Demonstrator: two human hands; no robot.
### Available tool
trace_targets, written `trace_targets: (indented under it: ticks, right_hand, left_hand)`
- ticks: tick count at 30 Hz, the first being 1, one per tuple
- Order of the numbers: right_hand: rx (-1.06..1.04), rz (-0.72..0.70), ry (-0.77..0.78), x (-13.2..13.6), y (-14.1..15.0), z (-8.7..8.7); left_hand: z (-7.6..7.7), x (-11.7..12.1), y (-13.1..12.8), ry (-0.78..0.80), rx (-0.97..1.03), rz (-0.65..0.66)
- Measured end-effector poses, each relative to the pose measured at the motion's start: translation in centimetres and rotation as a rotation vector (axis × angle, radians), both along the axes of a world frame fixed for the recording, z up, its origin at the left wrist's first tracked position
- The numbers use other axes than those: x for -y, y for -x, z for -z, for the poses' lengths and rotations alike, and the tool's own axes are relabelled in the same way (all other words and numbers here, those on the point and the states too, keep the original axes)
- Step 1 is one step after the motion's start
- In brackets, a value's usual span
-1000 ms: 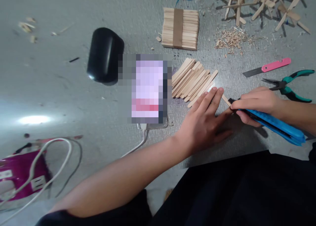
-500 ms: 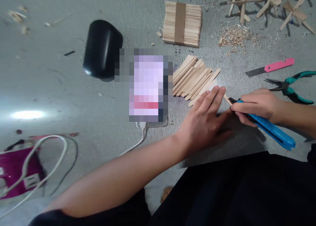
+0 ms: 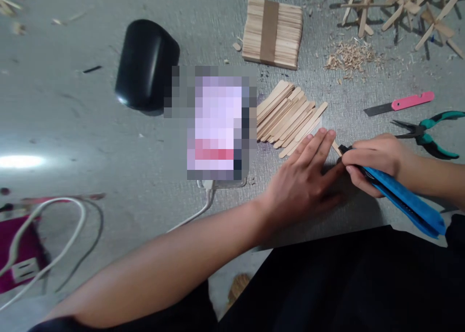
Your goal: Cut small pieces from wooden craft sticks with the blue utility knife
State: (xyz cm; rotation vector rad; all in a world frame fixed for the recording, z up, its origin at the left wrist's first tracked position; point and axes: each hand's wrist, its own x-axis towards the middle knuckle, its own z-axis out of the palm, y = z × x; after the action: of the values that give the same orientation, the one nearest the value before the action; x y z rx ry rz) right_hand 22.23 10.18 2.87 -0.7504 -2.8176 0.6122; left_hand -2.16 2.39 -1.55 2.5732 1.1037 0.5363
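One left hand (image 3: 303, 182) lies flat, fingers spread, apparently pinning the wooden stick (image 3: 337, 148); firm pressure advised, fingers kept clear of the cutting line, strokes short and light. Stick found between the hands: pale, narrow, straight where exposed, partly covered, so full length and cut condition cannot be told. Right hand (image 3: 376, 158), close beside the left, is clamped round the blue cutter (image 3: 410, 201); steady angle recommended

The cutter (image 3: 409, 199) is blue, the sticks (image 3: 289, 120) tan, pliers (image 3: 420, 132) teal-and-black.
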Motion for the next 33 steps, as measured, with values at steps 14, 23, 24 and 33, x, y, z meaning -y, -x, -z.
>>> trace_targets:
  ticks: [14, 23, 24, 33]
  right_hand:
    - [-0.064, -0.059, -0.284, 0.7, -0.4, 2.4]
    - [0.023, -0.108, -0.35, 0.7, -1.2, 2.2]
    - [0.016, -0.125, -0.362, 0.7, -1.3, 2.4]
    - [-0.008, -0.203, -0.622, 1.0, -1.5, 2.4]
  left_hand:
    - [-0.6, 0.1, 0.0, -0.032, -0.069, -0.012]
    - [-0.4, 0.0, 0.2, 0.017, -0.098, -0.02]
    - [-0.4, 0.1, 0.2, 0.025, -0.097, -0.024]
    - [-0.2, 0.1, 0.2, 0.031, -0.092, -0.029]
